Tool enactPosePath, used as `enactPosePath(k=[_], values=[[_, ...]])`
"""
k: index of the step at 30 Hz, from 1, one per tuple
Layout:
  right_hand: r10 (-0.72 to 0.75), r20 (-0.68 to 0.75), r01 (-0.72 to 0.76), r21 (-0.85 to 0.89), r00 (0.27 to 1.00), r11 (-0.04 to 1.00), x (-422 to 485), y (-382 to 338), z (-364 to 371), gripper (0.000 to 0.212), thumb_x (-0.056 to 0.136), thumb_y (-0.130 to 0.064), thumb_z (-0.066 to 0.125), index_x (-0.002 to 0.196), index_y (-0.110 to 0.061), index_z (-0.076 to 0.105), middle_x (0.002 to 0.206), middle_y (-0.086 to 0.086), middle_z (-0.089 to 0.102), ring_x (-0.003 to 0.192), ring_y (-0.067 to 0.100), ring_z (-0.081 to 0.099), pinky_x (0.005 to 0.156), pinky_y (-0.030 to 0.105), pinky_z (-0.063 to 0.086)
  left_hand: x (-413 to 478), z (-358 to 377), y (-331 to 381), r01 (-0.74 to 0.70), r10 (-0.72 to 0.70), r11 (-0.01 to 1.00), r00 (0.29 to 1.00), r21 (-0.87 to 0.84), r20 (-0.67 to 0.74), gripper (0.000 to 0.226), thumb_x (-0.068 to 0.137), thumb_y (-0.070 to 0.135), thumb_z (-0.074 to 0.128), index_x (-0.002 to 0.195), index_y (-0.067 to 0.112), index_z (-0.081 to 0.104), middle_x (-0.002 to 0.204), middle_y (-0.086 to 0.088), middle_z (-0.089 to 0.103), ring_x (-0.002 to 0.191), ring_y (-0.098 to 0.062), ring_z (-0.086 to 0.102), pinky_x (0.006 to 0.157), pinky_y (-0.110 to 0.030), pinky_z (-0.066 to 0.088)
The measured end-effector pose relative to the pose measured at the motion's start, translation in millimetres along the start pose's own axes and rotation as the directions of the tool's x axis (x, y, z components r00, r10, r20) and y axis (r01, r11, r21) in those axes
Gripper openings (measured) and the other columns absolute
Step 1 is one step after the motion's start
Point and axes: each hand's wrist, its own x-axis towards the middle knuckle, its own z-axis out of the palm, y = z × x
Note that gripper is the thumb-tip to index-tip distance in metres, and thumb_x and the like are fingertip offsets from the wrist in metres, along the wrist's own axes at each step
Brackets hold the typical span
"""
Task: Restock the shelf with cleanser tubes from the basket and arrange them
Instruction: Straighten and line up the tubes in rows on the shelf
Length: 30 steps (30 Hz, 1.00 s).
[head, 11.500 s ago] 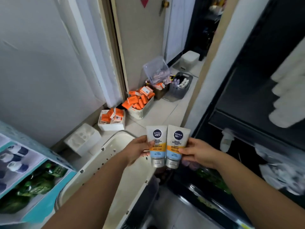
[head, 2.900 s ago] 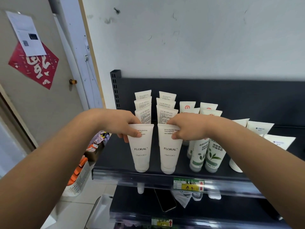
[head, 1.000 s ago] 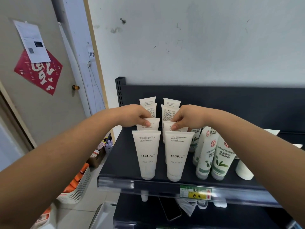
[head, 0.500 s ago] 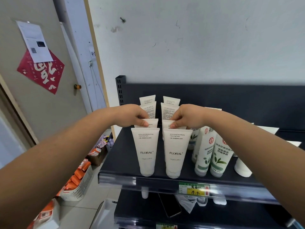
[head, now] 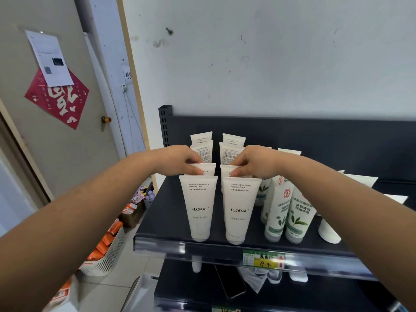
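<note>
— Hands first: what are the left hand [head: 177,159] and right hand [head: 254,162] doing?
— Each pinches a second-row cleanser top: left tube [head: 208,170], right tube [head: 225,170], behind the front FLORAL tubes [head: 200,206] on the shelf [head: 162,217], green-tea tubes [head: 297,212] beside.

On the shelf [head: 171,221], two files of tubes stand cap-down side by side, running from the front edge to the back panel. The left hand [head: 180,159] pinches the left second tube [head: 206,170] just behind the left front tube [head: 199,208], and the right hand [head: 254,162] pinches the right second tube [head: 226,171] behind the right front tube [head: 239,210]. Other tubes [head: 279,208] stand to their right, and a basket [head: 108,260] sits on the floor, below and left of the shelf.
</note>
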Motion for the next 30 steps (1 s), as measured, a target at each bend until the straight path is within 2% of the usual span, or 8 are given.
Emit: enactPosePath(k=[7, 11, 14, 18, 22, 24, 27, 30], values=[[0.001, 0.011, -0.001, 0.003, 1.000, 1.000, -1, -2, -1, 0.019, 0.094, -0.034, 0.060, 0.106, -0.028, 0.074, 0.095, -0.013, 0.072, 0.088, 0.007, 0.064, 0.075, 0.022, 0.048, 0, -2, 0, -0.023, 0.023, 1.000, 0.999, -0.006, 0.023, 0.029, 0.093, 0.042, 0.057, 0.110, 0.022, 0.067, 0.104, 0.008, 0.067, 0.096, -0.011, 0.062, 0.092, -0.040, 0.052], [0.022, 0.095, -0.018, -0.044, 0.995, 0.999, 1, -1, -4, 0.016, 0.094, -0.039, 0.059, 0.093, -0.030, 0.072, 0.093, -0.008, 0.072, 0.089, 0.013, 0.066, 0.085, 0.035, 0.054, 1, -8, -4, -0.016, 0.022, 0.998, 0.994, -0.057, 0.111, 0.030, 0.092, 0.043, 0.058, 0.113, 0.023, 0.065, 0.107, 0.006, 0.069, 0.100, -0.015, 0.064, 0.090, -0.043, 0.055], [0.019, 0.142, -0.012, -0.056, 0.990, 0.998, -1, -2, -15, 0.025, 0.091, -0.047, 0.059, 0.107, -0.032, 0.071, 0.105, -0.014, 0.070, 0.099, 0.008, 0.065, 0.094, 0.034, 0.051, 1, -18, -4, -0.028, 0.039, 0.992, 0.995, -0.123, 0.091, 0.030, 0.094, 0.043, 0.054, 0.118, 0.027, 0.063, 0.110, 0.012, 0.067, 0.101, -0.008, 0.064, 0.090, -0.037, 0.055], [0.017, -0.091, -0.007, 0.100, 0.996, 0.995, -1, -2, -38, 0.029, 0.092, -0.047, 0.058, 0.113, -0.030, 0.069, 0.106, -0.012, 0.069, 0.096, 0.006, 0.066, 0.091, 0.031, 0.053, 5, -32, -7, -0.074, 0.056, 0.989, 0.988, -0.127, -0.142, 0.024, 0.099, 0.032, 0.048, 0.119, 0.027, 0.061, 0.107, 0.015, 0.066, 0.094, -0.002, 0.064, 0.088, -0.028, 0.051], [0.052, -0.295, -0.073, -0.061, 0.954, 0.995, 10, 1, -42, 0.020, 0.096, -0.031, 0.054, 0.110, -0.026, 0.068, 0.116, -0.006, 0.063, 0.098, 0.013, 0.060, 0.083, 0.032, 0.052, 20, -37, -16, -0.040, 0.046, 0.999, 0.962, 0.026, -0.268, 0.041, 0.095, 0.006, 0.045, 0.126, 0.031, 0.055, 0.120, 0.010, 0.057, 0.105, -0.010, 0.056, 0.095, -0.030, 0.047], [0.058, -0.264, -0.103, -0.161, 0.963, 0.981, 19, 3, -38, 0.024, 0.097, -0.029, 0.052, 0.119, -0.025, 0.063, 0.124, -0.002, 0.057, 0.100, 0.014, 0.055, 0.083, 0.029, 0.045, 30, -36, -21, 0.001, 0.023, 0.996, 0.967, 0.094, -0.252, 0.052, 0.092, -0.001, 0.041, 0.132, 0.033, 0.050, 0.132, 0.004, 0.053, 0.111, -0.013, 0.053, 0.093, -0.029, 0.045], [0.136, -0.161, -0.168, -0.205, 0.978, 0.964, 30, 6, -32, 0.040, 0.096, -0.030, 0.055, 0.135, -0.026, 0.045, 0.138, 0.003, 0.051, 0.116, 0.022, 0.054, 0.096, 0.035, 0.044, 42, -30, -26, 0.054, -0.039, 0.992, 0.991, 0.116, -0.129, 0.072, 0.085, -0.009, 0.037, 0.139, 0.039, 0.042, 0.143, 0.001, 0.048, 0.123, -0.020, 0.051, 0.096, -0.037, 0.048], [0.160, -0.076, -0.173, -0.228, 0.984, 0.958, 39, 8, -29, 0.040, 0.097, -0.020, 0.052, 0.134, -0.031, 0.038, 0.141, 0.007, 0.050, 0.115, 0.026, 0.056, 0.098, 0.042, 0.047, 51, -23, -27, 0.040, -0.030, 0.984, 0.998, 0.176, -0.058, 0.072, 0.083, -0.012, 0.035, 0.134, 0.037, 0.051, 0.144, 0.003, 0.046, 0.129, -0.022, 0.045, 0.099, -0.032, 0.043]])
